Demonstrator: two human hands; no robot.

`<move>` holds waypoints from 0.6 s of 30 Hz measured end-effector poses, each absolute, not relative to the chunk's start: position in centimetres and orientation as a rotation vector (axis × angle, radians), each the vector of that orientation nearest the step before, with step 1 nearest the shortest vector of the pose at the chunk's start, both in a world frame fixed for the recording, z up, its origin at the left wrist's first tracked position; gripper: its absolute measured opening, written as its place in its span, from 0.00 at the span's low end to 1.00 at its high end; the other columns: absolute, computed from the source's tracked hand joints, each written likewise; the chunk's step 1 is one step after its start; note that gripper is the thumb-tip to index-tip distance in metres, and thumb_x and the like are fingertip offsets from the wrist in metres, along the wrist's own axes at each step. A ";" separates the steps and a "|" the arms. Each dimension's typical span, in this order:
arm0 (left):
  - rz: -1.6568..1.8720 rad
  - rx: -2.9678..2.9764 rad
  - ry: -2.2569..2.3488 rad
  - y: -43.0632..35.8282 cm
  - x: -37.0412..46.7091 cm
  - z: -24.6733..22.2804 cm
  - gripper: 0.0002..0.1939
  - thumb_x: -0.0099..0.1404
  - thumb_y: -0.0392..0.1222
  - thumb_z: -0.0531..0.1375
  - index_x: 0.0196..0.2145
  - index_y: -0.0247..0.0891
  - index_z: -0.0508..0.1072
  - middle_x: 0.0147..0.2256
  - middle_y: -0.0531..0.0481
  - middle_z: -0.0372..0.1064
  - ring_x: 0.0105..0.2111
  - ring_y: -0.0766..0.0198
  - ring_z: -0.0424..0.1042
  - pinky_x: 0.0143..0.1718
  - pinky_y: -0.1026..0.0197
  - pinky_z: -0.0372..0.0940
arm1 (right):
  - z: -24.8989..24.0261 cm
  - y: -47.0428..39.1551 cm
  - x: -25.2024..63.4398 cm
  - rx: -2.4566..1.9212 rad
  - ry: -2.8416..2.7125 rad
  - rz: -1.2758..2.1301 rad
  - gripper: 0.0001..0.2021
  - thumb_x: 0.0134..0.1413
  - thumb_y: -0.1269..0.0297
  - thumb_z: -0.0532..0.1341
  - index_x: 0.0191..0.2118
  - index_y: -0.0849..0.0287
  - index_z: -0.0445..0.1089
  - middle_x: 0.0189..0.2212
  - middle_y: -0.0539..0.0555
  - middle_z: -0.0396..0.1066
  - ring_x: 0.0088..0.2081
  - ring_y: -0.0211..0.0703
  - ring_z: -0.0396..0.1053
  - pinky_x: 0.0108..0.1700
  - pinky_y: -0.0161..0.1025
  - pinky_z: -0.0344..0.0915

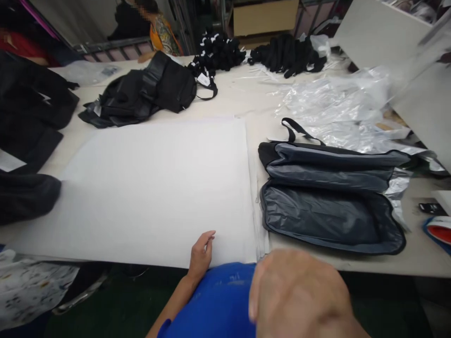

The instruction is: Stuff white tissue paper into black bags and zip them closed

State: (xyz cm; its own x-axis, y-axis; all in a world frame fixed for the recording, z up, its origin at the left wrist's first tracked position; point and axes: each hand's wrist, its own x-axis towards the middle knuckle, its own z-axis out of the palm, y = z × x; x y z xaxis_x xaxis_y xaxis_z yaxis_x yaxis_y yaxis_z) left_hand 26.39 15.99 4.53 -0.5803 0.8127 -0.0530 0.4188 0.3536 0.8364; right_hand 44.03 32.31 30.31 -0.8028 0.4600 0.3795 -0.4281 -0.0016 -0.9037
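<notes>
My left hand (202, 254) rests at the front edge of a stack of white sheets (169, 188), its fingers loosely bent with a small gap between them and nothing seen in them. Close to the camera, my right hand (299, 293) is raised and blurred in front of my blue shirt. Its back faces me and its fingers are mostly hidden, so what it holds, if anything, does not show. Right of the sheets lies a black bag (327, 216) with a grey lining, unzipped and spread wide, its strap (299, 129) pointing to the back.
Black backpacks (165, 84) and dark bags (28, 103) lie left and behind. Bundled black straps (289, 54) are at the back. Clear plastic bags (345, 98) pile up at the right, near a tape roll (440, 230). Other people sit across the table and at left.
</notes>
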 end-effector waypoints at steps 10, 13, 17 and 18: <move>1.023 0.825 2.248 3.3 7.6 3.7 0.18 0.68 0.49 0.51 0.47 0.39 0.74 0.46 0.46 0.75 0.43 0.59 0.77 0.51 0.53 0.70 | 6.1 30.5 30.1 -1.696 -2.029 0.760 0.25 0.62 0.49 0.52 0.48 0.67 0.72 0.53 0.69 0.68 0.55 0.58 0.64 0.59 0.53 0.58; 0.933 0.688 2.285 -0.1 3.7 3.3 0.19 0.64 0.52 0.52 0.44 0.40 0.75 0.44 0.47 0.77 0.43 0.56 0.77 0.52 0.51 0.69 | 3.5 30.3 29.0 -2.030 -2.180 0.465 0.35 0.63 0.52 0.48 0.64 0.81 0.52 0.68 0.74 0.40 0.68 0.64 0.36 0.65 0.63 0.37; 0.887 0.539 2.310 -2.1 1.2 2.4 0.20 0.61 0.54 0.53 0.44 0.41 0.75 0.43 0.49 0.78 0.43 0.54 0.77 0.51 0.49 0.70 | 2.5 31.1 27.7 -2.240 -2.284 0.327 0.38 0.65 0.52 0.46 0.66 0.87 0.45 0.68 0.76 0.36 0.69 0.64 0.30 0.65 0.66 0.31; 0.894 0.524 2.307 -2.3 1.1 2.2 0.20 0.61 0.54 0.53 0.44 0.42 0.75 0.43 0.49 0.78 0.44 0.54 0.77 0.51 0.49 0.70 | 2.4 31.3 27.5 -2.238 -2.307 0.293 0.38 0.66 0.52 0.45 0.65 0.87 0.44 0.68 0.77 0.36 0.69 0.64 0.29 0.65 0.66 0.30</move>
